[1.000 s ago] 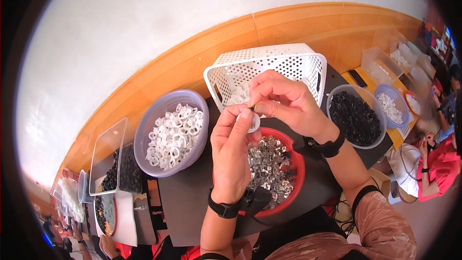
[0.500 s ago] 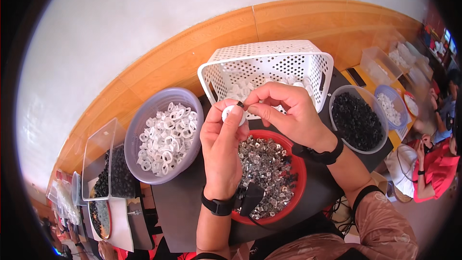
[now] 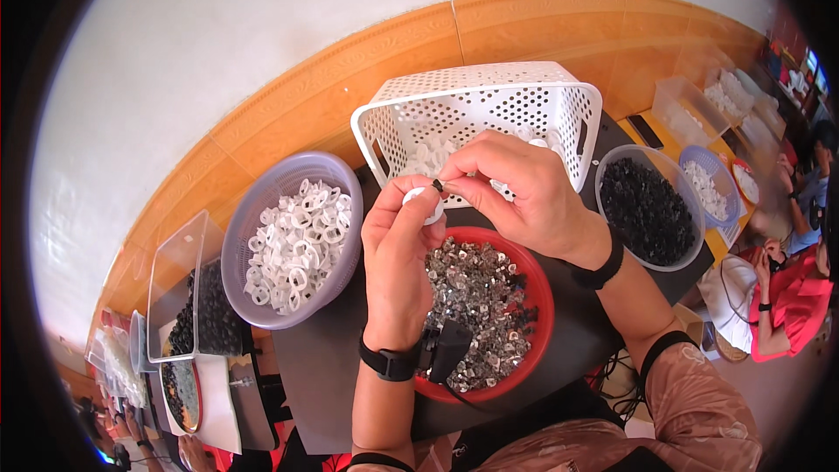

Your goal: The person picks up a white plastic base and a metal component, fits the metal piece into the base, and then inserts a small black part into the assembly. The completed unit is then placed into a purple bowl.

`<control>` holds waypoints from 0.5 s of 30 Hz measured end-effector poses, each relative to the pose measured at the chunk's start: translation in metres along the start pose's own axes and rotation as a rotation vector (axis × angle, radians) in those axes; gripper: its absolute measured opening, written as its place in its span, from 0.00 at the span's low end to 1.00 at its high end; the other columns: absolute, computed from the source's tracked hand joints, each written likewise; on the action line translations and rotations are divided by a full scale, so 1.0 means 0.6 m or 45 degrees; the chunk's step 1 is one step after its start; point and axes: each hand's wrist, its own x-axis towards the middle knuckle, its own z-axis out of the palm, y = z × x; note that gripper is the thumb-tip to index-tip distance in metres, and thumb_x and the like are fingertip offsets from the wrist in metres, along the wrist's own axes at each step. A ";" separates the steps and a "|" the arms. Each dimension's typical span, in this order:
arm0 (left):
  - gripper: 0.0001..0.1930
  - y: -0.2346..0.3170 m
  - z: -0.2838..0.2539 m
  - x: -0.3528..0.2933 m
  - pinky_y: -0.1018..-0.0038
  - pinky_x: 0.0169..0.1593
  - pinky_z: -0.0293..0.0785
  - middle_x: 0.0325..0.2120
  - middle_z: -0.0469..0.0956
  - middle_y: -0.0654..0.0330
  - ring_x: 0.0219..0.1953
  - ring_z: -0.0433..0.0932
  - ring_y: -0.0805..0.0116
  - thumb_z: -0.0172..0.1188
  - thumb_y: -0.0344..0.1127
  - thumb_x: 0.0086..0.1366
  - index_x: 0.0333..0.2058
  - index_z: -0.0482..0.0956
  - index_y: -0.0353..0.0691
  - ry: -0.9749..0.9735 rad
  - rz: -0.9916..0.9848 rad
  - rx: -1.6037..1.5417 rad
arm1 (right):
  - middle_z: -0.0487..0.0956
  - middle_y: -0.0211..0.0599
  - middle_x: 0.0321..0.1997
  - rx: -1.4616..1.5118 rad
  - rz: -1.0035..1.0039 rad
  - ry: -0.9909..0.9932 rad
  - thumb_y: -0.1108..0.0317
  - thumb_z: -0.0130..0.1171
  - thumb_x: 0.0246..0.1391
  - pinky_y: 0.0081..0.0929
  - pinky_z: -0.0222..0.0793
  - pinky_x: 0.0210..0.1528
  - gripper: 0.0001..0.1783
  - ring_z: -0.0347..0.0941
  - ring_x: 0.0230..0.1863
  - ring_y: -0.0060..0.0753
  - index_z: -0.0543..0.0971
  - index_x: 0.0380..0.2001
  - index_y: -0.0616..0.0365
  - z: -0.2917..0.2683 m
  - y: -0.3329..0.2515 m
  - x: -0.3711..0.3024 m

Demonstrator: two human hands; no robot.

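Note:
My left hand (image 3: 396,262) is closed round a small round white plastic part (image 3: 434,210), held between thumb and fingers. A tiny black piece (image 3: 437,184) shows at the upper edge of that part. Thumb and forefinger of my right hand (image 3: 531,201) are pinched together at the black piece, and the two hands meet there. Both hands are above the far edge of a red bowl (image 3: 544,332) full of small clear and metallic pieces. Just beyond stands a white perforated basket (image 3: 367,114) with white parts in it.
Left is a purple basket (image 3: 232,288) of white rings; farther left, a clear bin (image 3: 175,297) beside black parts. To the right stand a clear tub (image 3: 603,192) of black pieces and a small purple basket (image 3: 732,179). A person in red (image 3: 791,306) sits far right.
My right hand has rolled slightly at the wrist and its fingers are closer over the black piece. The whole view has shifted a little; both hands still meet at the white part.

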 end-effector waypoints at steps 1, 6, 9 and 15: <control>0.04 0.000 -0.003 0.001 0.85 0.28 0.58 0.22 0.71 0.71 0.23 0.64 0.85 0.56 0.33 0.64 0.34 0.76 0.41 -0.015 0.018 0.039 | 0.78 0.37 0.29 0.003 0.001 0.000 0.80 0.61 0.48 0.23 0.69 0.32 0.06 0.76 0.30 0.32 0.78 0.31 0.61 -0.004 -0.001 0.002; 0.04 0.003 -0.005 0.001 0.86 0.25 0.53 0.20 0.68 0.73 0.21 0.60 0.86 0.57 0.33 0.63 0.34 0.76 0.40 -0.014 0.079 0.163 | 0.78 0.29 0.28 -0.315 -0.264 0.004 0.77 0.64 0.43 0.29 0.66 0.38 0.09 0.75 0.30 0.32 0.78 0.29 0.55 -0.007 0.001 0.002; 0.03 0.009 -0.003 -0.002 0.85 0.28 0.54 0.23 0.69 0.74 0.23 0.60 0.86 0.54 0.32 0.64 0.32 0.75 0.40 -0.031 0.111 0.278 | 0.77 0.28 0.27 -0.458 -0.289 -0.033 0.77 0.65 0.42 0.28 0.64 0.38 0.09 0.74 0.30 0.28 0.77 0.29 0.54 -0.009 -0.003 0.001; 0.04 0.004 -0.007 0.000 0.86 0.27 0.53 0.23 0.70 0.74 0.23 0.60 0.86 0.54 0.31 0.64 0.31 0.75 0.40 -0.014 0.100 0.305 | 0.76 0.27 0.27 -0.493 -0.327 -0.068 0.76 0.65 0.42 0.27 0.63 0.38 0.10 0.73 0.29 0.28 0.77 0.30 0.54 -0.007 0.002 -0.003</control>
